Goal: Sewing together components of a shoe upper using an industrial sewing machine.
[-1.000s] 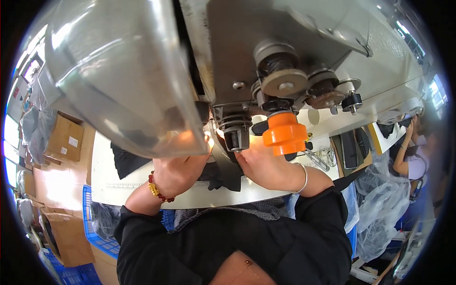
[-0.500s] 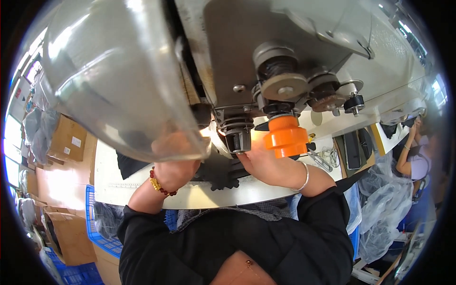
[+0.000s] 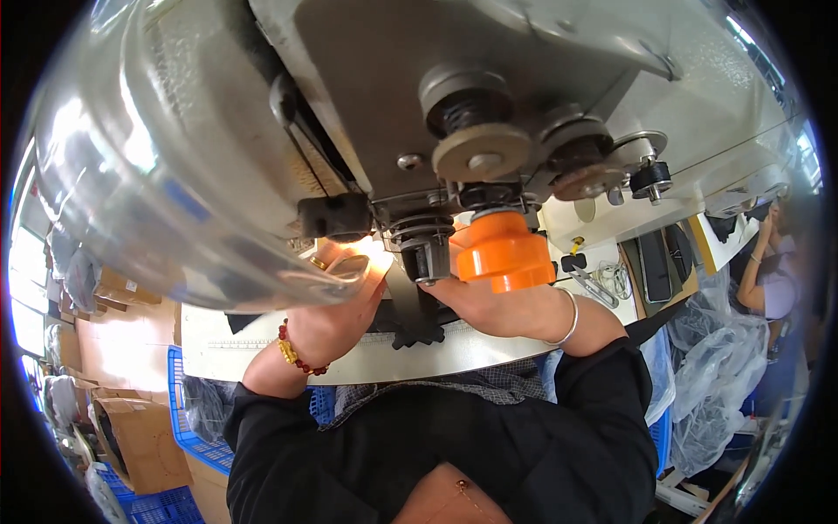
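Both my forearms come up from the lower edge in black sleeves and meet under the head of the grey sewing machine, which fills the top of the view very close to me. My left hand lies palm down on the black fabric, wrist bent a little inward, a red and gold bead bracelet around it; its fingers run forward under the machine's curved grey arm, where a ring shows, and their tips are hidden, so I cannot tell whether they pinch the cloth or only press on it. My right hand, with a thin silver bangle on the wrist, rests flat on the same fabric just below the orange plastic part of the machine; its fingertips are hidden beneath that part, and I cannot tell if they grip. The fabric lies between my two hands, right under the dark foot assembly, on the white table, whose front edge curves across just ahead of my chest.
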`<state>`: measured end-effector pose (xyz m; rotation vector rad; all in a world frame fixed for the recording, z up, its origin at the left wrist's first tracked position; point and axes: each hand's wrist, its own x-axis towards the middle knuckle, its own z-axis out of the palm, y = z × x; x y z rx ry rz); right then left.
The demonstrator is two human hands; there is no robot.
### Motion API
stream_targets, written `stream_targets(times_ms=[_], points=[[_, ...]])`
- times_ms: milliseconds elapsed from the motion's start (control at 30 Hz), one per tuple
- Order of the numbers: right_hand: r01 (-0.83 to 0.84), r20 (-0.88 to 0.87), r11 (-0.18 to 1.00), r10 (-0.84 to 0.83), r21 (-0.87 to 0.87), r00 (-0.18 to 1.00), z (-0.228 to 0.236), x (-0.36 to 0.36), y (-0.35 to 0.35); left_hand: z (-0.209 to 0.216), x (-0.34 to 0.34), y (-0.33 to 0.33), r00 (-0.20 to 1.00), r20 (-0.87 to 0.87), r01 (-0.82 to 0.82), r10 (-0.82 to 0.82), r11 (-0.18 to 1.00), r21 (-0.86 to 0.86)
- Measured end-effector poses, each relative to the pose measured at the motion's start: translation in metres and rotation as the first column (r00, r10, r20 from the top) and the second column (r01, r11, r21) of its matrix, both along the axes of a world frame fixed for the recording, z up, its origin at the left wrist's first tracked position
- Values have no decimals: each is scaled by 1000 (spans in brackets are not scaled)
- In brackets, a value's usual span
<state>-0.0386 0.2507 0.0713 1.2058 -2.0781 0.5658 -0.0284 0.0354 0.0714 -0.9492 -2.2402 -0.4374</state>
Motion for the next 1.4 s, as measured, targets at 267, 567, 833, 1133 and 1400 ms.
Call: stream_targets(times_ms=[267, 567, 833, 1133, 1400], points=[[15, -42, 1000, -15, -19, 999, -9, -1, -5, -16, 1, -7, 999, -35, -42, 42, 999, -12], [-18, 138, 993, 34, -113, 990, -31, -12, -12, -22, -8, -13, 994, -92, -54, 52, 998, -20], [74, 0, 996, -74, 48, 997, -14, -5, -9, -30, -8, -17, 994, -54, -95, 94, 995, -9], [40, 78, 997, -45, 64, 996, -7, -23, 9, -8, 4, -9, 998, 63, -27, 28, 999, -24], [-71, -94, 997, 71, -6, 993, -16, -33, 7, -11, 2, 1, 976, -204, 63, -78, 995, -78]])
